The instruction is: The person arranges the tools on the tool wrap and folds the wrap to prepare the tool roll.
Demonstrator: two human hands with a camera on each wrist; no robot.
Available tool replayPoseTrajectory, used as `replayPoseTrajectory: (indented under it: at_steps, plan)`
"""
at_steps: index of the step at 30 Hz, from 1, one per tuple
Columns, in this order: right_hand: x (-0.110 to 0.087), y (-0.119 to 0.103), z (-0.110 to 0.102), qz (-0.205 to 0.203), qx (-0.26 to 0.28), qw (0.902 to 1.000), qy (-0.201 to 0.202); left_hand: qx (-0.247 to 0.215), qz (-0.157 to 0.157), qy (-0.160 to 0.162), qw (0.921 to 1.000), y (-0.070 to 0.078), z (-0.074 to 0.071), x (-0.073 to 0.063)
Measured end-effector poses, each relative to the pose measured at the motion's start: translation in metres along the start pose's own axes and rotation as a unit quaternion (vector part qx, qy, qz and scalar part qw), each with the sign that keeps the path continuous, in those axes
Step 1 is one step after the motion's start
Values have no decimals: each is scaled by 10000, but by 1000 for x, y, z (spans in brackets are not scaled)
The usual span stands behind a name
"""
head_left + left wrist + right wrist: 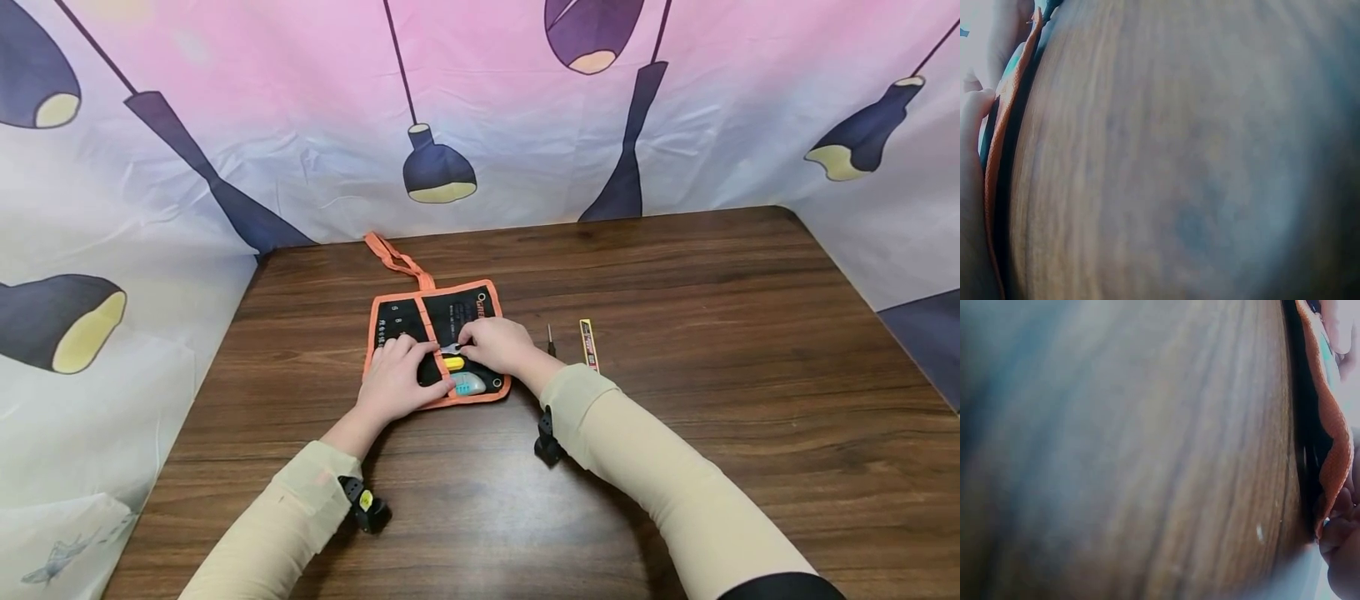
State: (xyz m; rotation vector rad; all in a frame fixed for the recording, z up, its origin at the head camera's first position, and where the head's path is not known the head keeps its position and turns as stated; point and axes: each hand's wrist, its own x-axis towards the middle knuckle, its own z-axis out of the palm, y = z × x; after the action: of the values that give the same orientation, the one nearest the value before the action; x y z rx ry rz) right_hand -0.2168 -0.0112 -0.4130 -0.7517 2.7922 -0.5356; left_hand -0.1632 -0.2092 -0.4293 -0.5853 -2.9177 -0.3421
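Tool pouch [452,312] lies on tbl [675,283], approx 10 o'clock of its ctr. L hand [393,379], loosely spread, rests on pouch's 8 o'clock side; R hand [501,343] pinches metal tool [449,349]; screwdriver [551,341] & yellow pack [588,343] at pouch's 3.

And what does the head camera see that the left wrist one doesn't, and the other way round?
Only the head view shows the lamp-patterned cloth, the orange strap, the thin tool and the yellow-edged packet. Only the left wrist view shows the orange edge up close and side-on, with a dark strip alongside. Both show the pouch, the table, the left hand and the right hand, but the wrist view catches just parts.
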Motion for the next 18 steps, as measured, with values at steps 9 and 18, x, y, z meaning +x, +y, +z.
replayPoseTrajectory:
  at_steps: [9, 18]
  plan:
    - [-6, 6, -3, 167, 189, 9996, 123, 1, -5, 36, 10000, 0, 0, 0]
    - [-17, 25, -9, 328, 463, 9979, 309, -20, -57, -48, 10000, 1, 1, 0]
